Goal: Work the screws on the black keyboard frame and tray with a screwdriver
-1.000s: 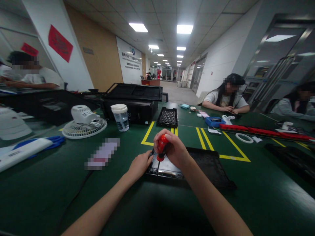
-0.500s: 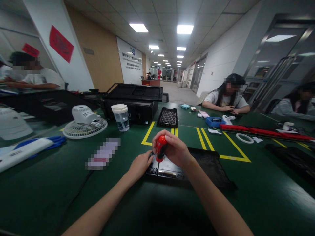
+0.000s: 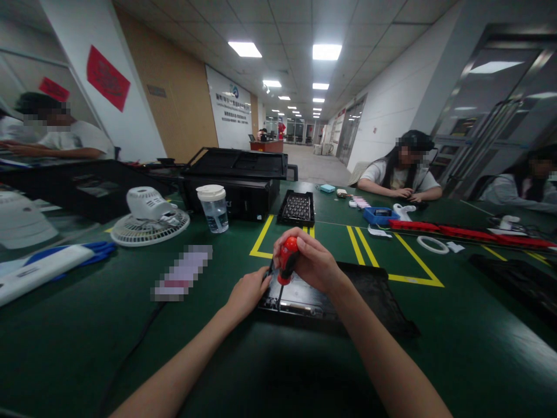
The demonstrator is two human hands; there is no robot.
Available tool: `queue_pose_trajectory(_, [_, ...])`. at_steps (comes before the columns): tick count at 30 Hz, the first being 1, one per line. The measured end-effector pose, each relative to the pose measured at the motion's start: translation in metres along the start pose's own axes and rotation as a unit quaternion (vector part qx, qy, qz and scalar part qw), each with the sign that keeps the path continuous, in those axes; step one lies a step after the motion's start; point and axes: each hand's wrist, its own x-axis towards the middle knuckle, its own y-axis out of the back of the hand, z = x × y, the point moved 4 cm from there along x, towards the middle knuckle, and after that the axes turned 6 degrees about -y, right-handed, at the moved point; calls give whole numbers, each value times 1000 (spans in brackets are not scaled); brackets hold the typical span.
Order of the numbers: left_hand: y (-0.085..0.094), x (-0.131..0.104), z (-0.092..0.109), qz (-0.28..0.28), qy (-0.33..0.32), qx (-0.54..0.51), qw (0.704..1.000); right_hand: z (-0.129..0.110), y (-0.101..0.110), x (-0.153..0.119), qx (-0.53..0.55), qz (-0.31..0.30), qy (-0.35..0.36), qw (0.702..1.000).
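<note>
Above green table, red screwdriver, ceiling lights

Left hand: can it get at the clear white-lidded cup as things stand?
Probably yes: only green tabletop shows between the left hand and the upright cup, ahead and slightly left. The hand is at the black panel's left edge, though, so it would likely need to leave that.
</note>
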Motion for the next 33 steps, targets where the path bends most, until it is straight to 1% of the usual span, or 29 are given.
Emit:
queue_pose_trajectory(7, [0,0,0,-7,8,11,1000,1,-4,-2,-19,-11,-10,1000])
queue_pose_trajectory(11, [2,-1,1,-12,15,5,1000,1,-6,-2,-25,-4,-20,999])
queue_pose_trajectory(22, [0,-1,-1,3,-4,-3,1000,2,-5,-2,-27,-3,-17,999])
queue_pose_trajectory(33, [2,-1,1,-11,5,-9,1000,1,-6,-2,-36,-2,-17,999])
